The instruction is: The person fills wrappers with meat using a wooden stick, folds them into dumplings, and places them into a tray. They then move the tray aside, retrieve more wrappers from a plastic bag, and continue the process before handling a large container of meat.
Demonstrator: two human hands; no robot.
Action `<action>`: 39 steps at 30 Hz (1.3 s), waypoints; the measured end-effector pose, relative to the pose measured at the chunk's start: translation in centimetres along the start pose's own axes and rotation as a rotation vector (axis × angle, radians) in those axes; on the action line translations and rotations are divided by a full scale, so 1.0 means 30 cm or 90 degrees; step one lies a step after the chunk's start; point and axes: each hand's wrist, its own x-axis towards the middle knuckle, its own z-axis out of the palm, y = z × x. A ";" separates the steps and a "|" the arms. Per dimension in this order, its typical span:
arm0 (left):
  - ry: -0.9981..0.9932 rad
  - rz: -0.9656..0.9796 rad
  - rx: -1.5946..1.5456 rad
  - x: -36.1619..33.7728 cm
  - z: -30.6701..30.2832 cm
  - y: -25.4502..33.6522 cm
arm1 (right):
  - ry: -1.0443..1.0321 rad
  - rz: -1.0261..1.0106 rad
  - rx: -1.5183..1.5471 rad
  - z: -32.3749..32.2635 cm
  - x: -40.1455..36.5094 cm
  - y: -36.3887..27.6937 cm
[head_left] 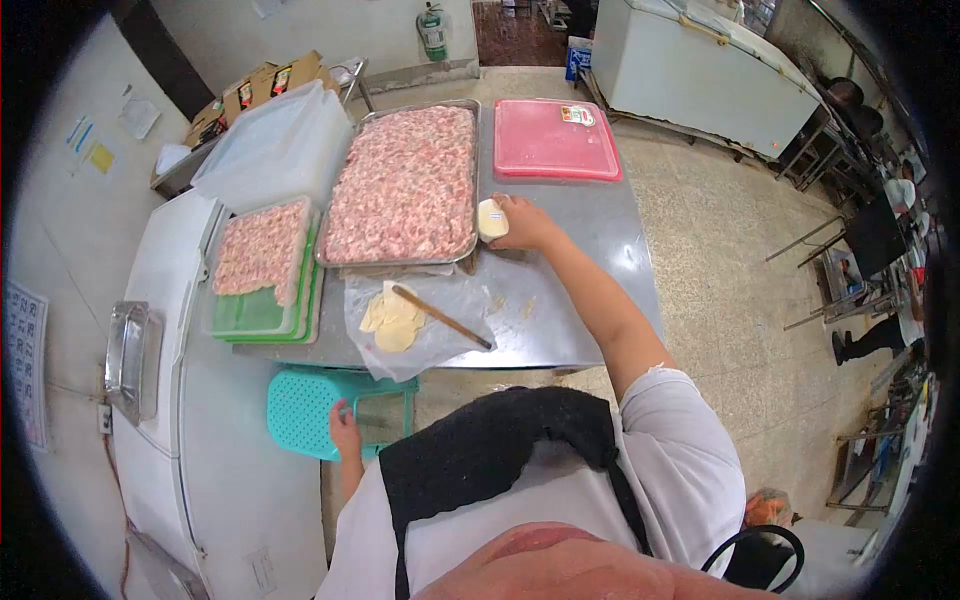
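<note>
My right hand (519, 222) is closed on the side of a small white tub (492, 220) with pale yellow contents, beside the large metal tray (478, 150) of ground meat (400, 180). Hanging below the table edge, my left hand (345, 430) holds nothing, its fingers loosely apart, near a turquoise plastic stool (300, 410). In front of me, round pale dough wrappers (396, 325) lie in an overlapping pile on a clear plastic sheet (365, 300). A thin wooden stick (440, 316) rests slantwise across the sheet, one end by the wrappers.
The steel table (600, 270) also carries a red lidded container (555, 140), a green-based tray (240, 317) with meat portions, and stacked clear plastic bins (275, 145). A white freezer (150, 400) stands at left, another chest freezer (700, 80) at back right.
</note>
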 end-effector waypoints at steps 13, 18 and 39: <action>-0.142 0.348 -0.203 0.259 0.098 0.884 | -0.197 -0.070 0.141 -0.077 0.060 0.123; -0.270 0.479 -0.074 0.319 0.164 0.870 | -0.205 -0.049 0.090 -0.110 -0.155 0.031; 0.136 0.594 -0.071 0.893 -0.467 1.023 | 0.010 -0.060 -0.008 0.157 -0.293 -0.508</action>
